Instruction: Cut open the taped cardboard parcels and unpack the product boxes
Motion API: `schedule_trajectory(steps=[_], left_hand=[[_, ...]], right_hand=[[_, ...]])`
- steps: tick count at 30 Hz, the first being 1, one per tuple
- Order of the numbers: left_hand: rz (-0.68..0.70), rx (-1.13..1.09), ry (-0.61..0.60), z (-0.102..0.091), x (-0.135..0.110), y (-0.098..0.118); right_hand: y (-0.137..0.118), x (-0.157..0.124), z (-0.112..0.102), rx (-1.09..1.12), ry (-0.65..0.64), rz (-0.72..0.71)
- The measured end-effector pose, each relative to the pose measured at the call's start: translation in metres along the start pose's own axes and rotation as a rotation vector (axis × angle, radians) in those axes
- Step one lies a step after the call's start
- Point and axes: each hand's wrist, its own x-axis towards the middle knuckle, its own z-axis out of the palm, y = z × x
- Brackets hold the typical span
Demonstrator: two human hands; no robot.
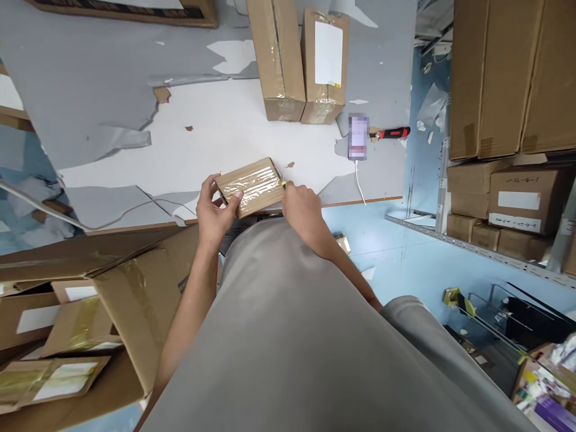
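Gripping a small taped box in the left hand, with the thumb pressed on the shiny top and the fingers wrapped round the left end, probably to stop it from slipping or turning. Held at the near edge of the table, close to the body, likely for easy reach by both hands. Curling the right hand closed at the box's right end, around a yellow-tipped object, perhaps a tool, though too hidden to be sure. Set side by side farther back, presumably out of the way: a long carton and a labelled carton. Lying to the right, a phone on a white cable, just beside a red-and-black handle. Below the table's left side, an open carton with labelled parcels inside, seemingly gathered for storage.
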Motion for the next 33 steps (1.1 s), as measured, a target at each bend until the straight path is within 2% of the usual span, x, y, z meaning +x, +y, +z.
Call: schedule_trajectory(steps=[7,15,24,33], left_hand=[[-0.007,-0.019,0.015,0.006,-0.012,0.002],[0.001,-0.025,-0.008,0.003,-0.007,-0.008],[0.015,-0.074,0.019,0.001,0.000,-0.003],[0.005,-0.039,0.108,0.016,-0.012,0.006]], right_hand=[[0.001,-0.028,-0.002,-0.035,-0.067,0.073],[0.000,-0.011,-0.001,-0.017,-0.027,0.074],[0.016,-0.038,0.011,-0.044,-0.028,0.043],[0.023,-0.024,0.010,-0.092,-0.013,0.010]])
